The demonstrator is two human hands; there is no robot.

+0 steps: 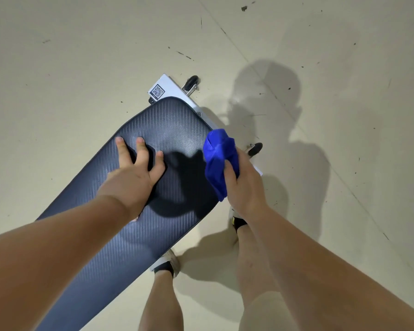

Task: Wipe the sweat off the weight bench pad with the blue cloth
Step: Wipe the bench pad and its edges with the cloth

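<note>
— Bench pad (139, 237) first — where is it lying?

— Slanting from lower left up to the white frame end (164, 88) with its square code label; your left hand (134, 175) is pressing flat on it, fingers spread wide.

— And the blue cloth (216, 161)?

— You're gripping it bunched in your right hand (245, 185), at the pad's right edge — whether it's touching the pad, I cannot tell.

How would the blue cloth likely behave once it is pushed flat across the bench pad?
Probably floppy: the blue cloth sits bunched in folds in the right hand, a tail hanging below the fist. It looks light, being held one-handed. The pad shows a ribbed texture, so the cloth may drag rather than slide.
</note>
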